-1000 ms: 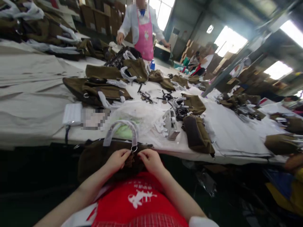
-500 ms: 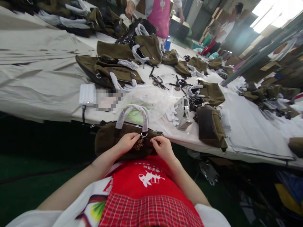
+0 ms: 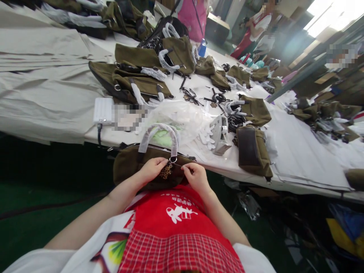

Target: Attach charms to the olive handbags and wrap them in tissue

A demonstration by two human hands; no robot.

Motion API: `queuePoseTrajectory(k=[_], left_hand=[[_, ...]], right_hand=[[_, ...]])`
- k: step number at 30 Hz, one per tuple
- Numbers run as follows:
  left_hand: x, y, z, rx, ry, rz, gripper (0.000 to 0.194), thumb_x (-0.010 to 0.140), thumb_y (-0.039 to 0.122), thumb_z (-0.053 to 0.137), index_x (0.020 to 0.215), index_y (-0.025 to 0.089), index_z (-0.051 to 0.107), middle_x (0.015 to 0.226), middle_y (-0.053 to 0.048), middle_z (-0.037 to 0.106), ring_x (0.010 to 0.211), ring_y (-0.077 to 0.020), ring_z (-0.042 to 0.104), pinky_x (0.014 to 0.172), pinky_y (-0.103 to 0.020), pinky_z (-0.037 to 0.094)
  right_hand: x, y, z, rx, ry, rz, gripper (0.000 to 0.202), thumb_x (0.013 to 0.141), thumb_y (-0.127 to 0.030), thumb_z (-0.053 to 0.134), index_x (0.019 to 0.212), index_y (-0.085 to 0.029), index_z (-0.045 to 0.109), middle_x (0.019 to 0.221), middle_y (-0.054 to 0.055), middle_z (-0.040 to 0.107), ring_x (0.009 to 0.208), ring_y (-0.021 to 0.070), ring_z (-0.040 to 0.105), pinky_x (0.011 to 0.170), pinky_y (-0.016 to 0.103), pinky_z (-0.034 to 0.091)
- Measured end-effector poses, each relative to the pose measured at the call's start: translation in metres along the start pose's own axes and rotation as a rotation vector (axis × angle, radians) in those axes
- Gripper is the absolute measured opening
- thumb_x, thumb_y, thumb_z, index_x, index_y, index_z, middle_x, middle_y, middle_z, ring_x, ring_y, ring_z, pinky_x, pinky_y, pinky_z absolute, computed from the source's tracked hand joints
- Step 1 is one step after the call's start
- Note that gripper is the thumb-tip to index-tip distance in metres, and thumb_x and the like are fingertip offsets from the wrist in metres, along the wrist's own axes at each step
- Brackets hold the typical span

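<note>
An olive-brown handbag (image 3: 125, 165) rests against my front at the table edge, its arched handle (image 3: 167, 129) wrapped in white. A metal ring (image 3: 173, 159) sits at the handle's right foot, with a leopard-patterned charm (image 3: 166, 172) hanging just below. My left hand (image 3: 155, 167) is closed, thumb and finger pinching at the charm's top beside the ring. My right hand (image 3: 196, 176) pinches the end of a thin cord (image 3: 178, 165) that runs taut toward the ring. What exactly lies between the left fingertips is partly hidden.
Behind the bag lie a clear plastic bag (image 3: 182, 115), a white power bank (image 3: 102, 110) with a cable, and a grey metal dispenser (image 3: 221, 134). More olive bags (image 3: 253, 149) and dark straps (image 3: 192, 96) cover the table. A person in a pink apron (image 3: 193, 19) stands opposite.
Both hands keep nearly the same pinch beside the ring. Across the table, the pink-aproned person's hand has left the black bag, and the person at the back right has shifted left.
</note>
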State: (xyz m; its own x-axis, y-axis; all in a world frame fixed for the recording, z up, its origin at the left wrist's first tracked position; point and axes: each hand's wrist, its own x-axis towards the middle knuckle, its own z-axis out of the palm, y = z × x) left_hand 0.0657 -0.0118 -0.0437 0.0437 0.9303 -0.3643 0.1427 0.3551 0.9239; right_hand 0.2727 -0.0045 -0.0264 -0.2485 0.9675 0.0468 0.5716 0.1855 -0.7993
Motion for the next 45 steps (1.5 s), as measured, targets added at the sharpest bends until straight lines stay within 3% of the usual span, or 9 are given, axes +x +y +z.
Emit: queuePoseTrajectory(k=[8, 13, 16, 25, 33, 45], left_hand=[[-0.002, 0.007, 0.002, -0.191, -0.068, -0.112, 0.036, 0.073, 0.052, 0.064, 0.080, 0.017, 0.065, 0.048, 0.006, 0.050, 0.043, -0.0101, 0.042, 0.045, -0.022, 0.031], [-0.003, 0.009, 0.003, -0.313, -0.087, -0.191, 0.039, 0.068, 0.051, 0.070, 0.084, 0.016, 0.066, 0.059, 0.003, 0.061, 0.048, -0.0091, 0.046, 0.045, -0.021, 0.032], [-0.003, 0.012, 0.002, -0.336, -0.101, -0.200, 0.041, 0.065, 0.051, 0.074, 0.083, 0.015, 0.067, 0.066, 0.000, 0.065, 0.053, -0.0102, 0.052, 0.047, -0.020, 0.033], [-0.004, 0.017, 0.000, -0.349, -0.125, -0.233, 0.032, 0.070, 0.044, 0.073, 0.078, 0.014, 0.069, 0.054, 0.002, 0.060, 0.041, -0.0063, 0.041, 0.042, -0.020, 0.025], [-0.005, 0.018, 0.001, -0.379, -0.120, -0.248, 0.025, 0.070, 0.039, 0.073, 0.077, 0.014, 0.070, 0.057, 0.000, 0.062, 0.051, -0.0094, 0.051, 0.046, -0.019, 0.032], [-0.003, 0.013, 0.000, -0.375, -0.145, -0.228, 0.029, 0.064, 0.041, 0.073, 0.078, 0.015, 0.070, 0.057, 0.001, 0.061, 0.048, -0.0089, 0.047, 0.045, -0.019, 0.029]], right_hand=[[0.000, 0.009, 0.011, 0.158, -0.025, 0.077, 0.021, 0.085, -0.028, 0.056, 0.081, -0.018, 0.074, 0.075, 0.004, 0.073, 0.067, 0.0177, 0.064, 0.064, 0.027, 0.049], [0.001, 0.014, 0.021, 0.212, -0.109, 0.120, 0.024, 0.085, -0.029, 0.055, 0.088, -0.017, 0.075, 0.066, 0.002, 0.068, 0.057, 0.0143, 0.058, 0.056, 0.024, 0.045], [-0.001, 0.010, 0.022, 0.214, -0.065, 0.098, 0.022, 0.084, -0.031, 0.058, 0.081, -0.017, 0.075, 0.070, 0.003, 0.070, 0.063, 0.0154, 0.061, 0.060, 0.024, 0.047], [-0.008, -0.002, 0.016, 0.132, 0.141, -0.019, 0.018, 0.083, -0.029, 0.061, 0.078, -0.017, 0.074, 0.064, 0.002, 0.067, 0.055, 0.0138, 0.056, 0.056, 0.025, 0.043], [-0.006, -0.001, 0.021, -0.009, 0.172, -0.101, 0.017, 0.084, -0.026, 0.060, 0.077, -0.018, 0.073, 0.060, 0.000, 0.062, 0.055, 0.0130, 0.053, 0.058, 0.025, 0.041], [-0.007, -0.004, 0.022, -0.028, 0.161, -0.116, 0.017, 0.084, -0.025, 0.059, 0.075, -0.019, 0.072, 0.059, 0.000, 0.060, 0.054, 0.0129, 0.052, 0.057, 0.025, 0.040]])
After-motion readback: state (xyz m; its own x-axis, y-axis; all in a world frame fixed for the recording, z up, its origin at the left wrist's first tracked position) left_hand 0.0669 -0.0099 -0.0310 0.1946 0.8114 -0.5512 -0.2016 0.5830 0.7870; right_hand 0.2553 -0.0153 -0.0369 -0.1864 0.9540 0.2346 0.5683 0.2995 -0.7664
